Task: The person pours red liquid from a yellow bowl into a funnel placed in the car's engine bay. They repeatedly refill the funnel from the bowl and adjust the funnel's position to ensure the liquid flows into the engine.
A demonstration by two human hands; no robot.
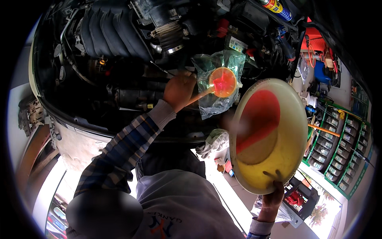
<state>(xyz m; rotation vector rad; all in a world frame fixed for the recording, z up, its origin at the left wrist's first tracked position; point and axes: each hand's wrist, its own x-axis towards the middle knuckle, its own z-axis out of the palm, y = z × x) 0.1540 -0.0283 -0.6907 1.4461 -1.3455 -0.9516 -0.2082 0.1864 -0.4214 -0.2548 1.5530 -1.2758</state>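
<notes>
My left hand [180, 91] is closed round the handle of an orange ladle [201, 95]. Pinkish-red liquid [223, 83] shows in its round cup. A crumpled clear plastic bag [213, 106] spreads round and beneath the cup, over the engine bay. Off to the right, my right hand [273, 195] grips the lower rim of a large pale yellow basin [292, 139], fingers over the inside wall and thumb hidden. The basin is tilted, and red liquid [260, 115] lies along its upper left side.
A ribbed black engine cover [113, 34] and an air hose [169, 38] fill the far left of the engine bay. A cordless drill [285, 44] and a spray can [278, 8] lie far right. Gloves [217, 142] rest on the front edge. Green shelving [338, 147] stands right.
</notes>
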